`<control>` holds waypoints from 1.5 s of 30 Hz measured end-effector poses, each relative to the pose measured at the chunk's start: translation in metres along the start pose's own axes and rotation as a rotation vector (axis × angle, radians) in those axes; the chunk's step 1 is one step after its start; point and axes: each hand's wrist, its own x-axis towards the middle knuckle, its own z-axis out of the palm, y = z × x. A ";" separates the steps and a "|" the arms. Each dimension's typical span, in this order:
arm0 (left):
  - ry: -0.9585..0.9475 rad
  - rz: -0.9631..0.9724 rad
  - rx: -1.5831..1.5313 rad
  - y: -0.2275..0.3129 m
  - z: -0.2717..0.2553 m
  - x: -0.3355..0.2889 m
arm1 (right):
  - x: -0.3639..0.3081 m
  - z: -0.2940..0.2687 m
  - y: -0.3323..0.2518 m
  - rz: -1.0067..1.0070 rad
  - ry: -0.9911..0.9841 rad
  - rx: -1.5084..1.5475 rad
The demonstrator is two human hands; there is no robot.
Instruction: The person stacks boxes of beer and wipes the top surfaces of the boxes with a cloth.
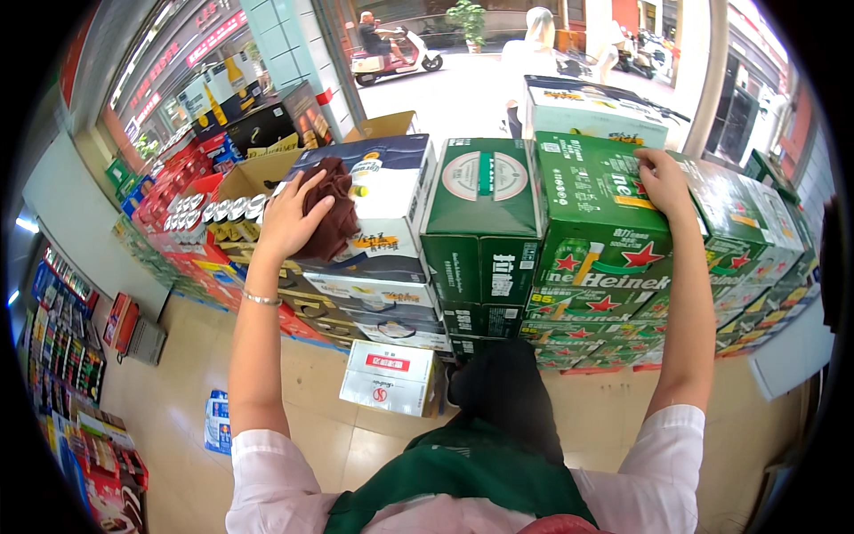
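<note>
My left hand (pixel 294 215) lies with spread fingers on a bunched dark brown cloth (pixel 334 222), pressing it against the top of a white and dark blue beer carton (pixel 396 182). The thumb and fingertips bite into its folds. My right hand (pixel 663 181) rests at the right edge of a green beer carton (pixel 583 191) with red stars on its front; its fingers are loosely bent over the top and hold nothing. Between my hands sits another green carton (pixel 480 191) with a round pale label.
Drink cans (pixel 236 218) and stacked cartons stretch left. More green cartons (pixel 743 209) stand right, and a pale carton (pixel 587 111) lies behind. On the tiled floor are a white box (pixel 389 378) and a blue pack (pixel 216 422). A scooter rider (pixel 382 44) is outside.
</note>
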 end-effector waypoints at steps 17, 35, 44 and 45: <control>-0.416 0.115 0.000 0.097 0.030 0.087 | 0.001 -0.002 -0.005 0.037 -0.038 0.000; -0.485 -0.106 0.014 0.075 0.073 0.182 | 0.002 -0.003 0.002 0.075 -0.015 -0.021; -0.434 -0.253 -0.132 -0.009 0.089 0.201 | 0.008 0.002 -0.003 0.140 0.000 -0.042; -0.493 -0.247 -0.199 -0.001 0.081 0.199 | 0.006 -0.001 0.001 0.159 0.006 -0.056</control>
